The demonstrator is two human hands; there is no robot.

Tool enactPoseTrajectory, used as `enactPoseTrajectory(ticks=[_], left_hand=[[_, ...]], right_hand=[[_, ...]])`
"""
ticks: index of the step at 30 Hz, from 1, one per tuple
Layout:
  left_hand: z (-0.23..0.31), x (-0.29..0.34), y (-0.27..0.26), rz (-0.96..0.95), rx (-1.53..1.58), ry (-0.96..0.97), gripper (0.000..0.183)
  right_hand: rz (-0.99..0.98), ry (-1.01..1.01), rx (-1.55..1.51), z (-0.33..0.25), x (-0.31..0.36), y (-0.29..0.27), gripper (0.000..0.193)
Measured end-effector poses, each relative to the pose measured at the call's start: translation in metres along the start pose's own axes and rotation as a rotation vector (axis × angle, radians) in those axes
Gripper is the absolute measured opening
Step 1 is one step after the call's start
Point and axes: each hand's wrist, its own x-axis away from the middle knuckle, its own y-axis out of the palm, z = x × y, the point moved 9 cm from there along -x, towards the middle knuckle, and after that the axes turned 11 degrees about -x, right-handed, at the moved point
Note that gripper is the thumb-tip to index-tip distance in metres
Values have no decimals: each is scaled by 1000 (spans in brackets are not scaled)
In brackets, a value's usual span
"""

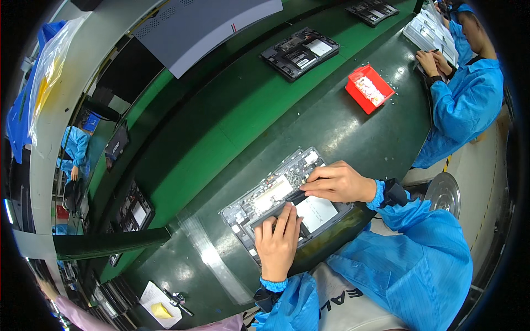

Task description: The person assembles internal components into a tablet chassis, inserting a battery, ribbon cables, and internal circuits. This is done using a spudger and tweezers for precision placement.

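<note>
An opened laptop base lies on the green bench in front of me, its circuit boards and a pale rectangular panel exposed. Across its middle runs a narrow dark strip. My left hand has its fingers bent over the near-left part of this strip, fingertips pressed against it. From the right, my right hand pinches at the strip's other end, thumb and fingers close together. The fingers partly cover the strip, so its exact kind cannot be made out.
A red bin holding small white pieces stands farther right. More opened laptop bases sit on the raised green shelf. Clear tape crosses the bench to the left, near a paper with a yellow piece. A co-worker works at the far right.
</note>
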Motion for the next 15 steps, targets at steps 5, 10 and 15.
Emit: enactPoseTrajectory(ticks=[5,10,15], left_hand=[[1,-1,2,-11,-5,0,32],[1,-1,2,-19,-2,11,32],[1,0,1,-20,-8,9,32]], right_hand=[[8,-4,-6,0,0,-2,20],[17,-5,-7,-1,1,-2,18],[28,-11,-16,-2,3,-2,18]])
